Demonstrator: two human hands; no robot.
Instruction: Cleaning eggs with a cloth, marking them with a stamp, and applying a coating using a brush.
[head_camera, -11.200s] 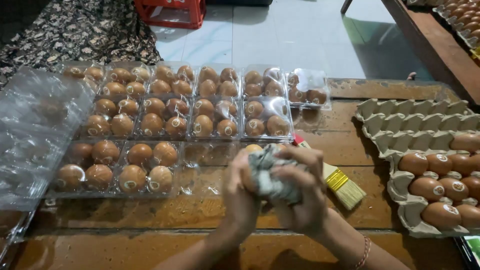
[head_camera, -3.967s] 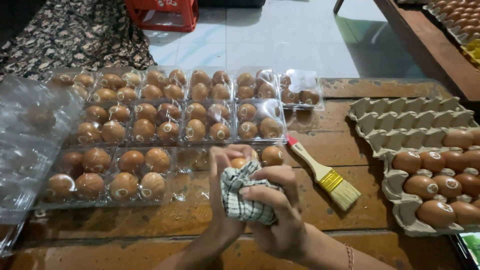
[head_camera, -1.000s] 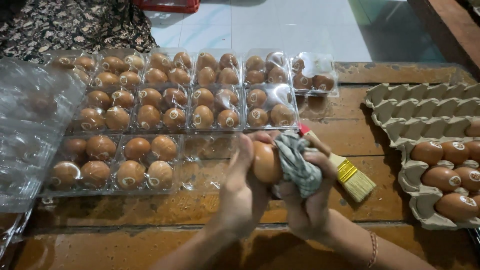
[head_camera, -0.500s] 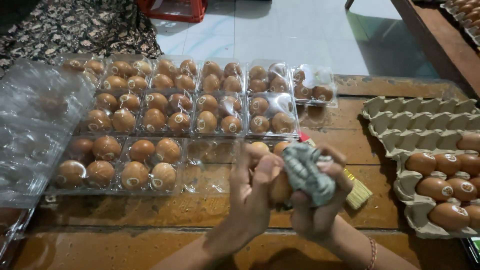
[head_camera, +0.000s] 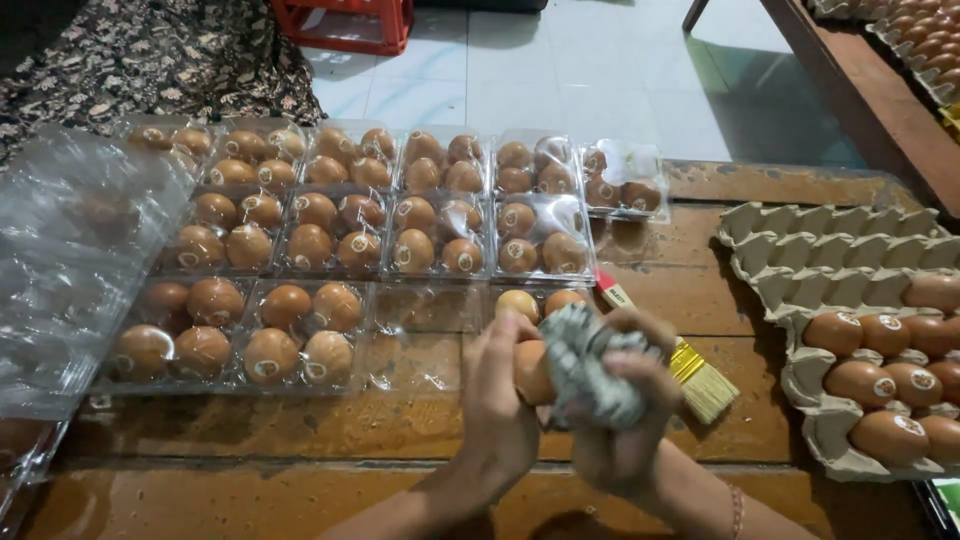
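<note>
Egg wiping above wooden table.
Left hand grips brown egg, mostly hidden; right hand clamps checked cloth against it. Paintbrush partly covered.

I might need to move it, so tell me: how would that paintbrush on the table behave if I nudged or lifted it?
The paintbrush looks flat-handled, so it would likely slide on the wooden table rather than roll. It seems small and probably light. Its yellow bristles would likely bend softly if pushed. The right hand covers its middle.
</note>
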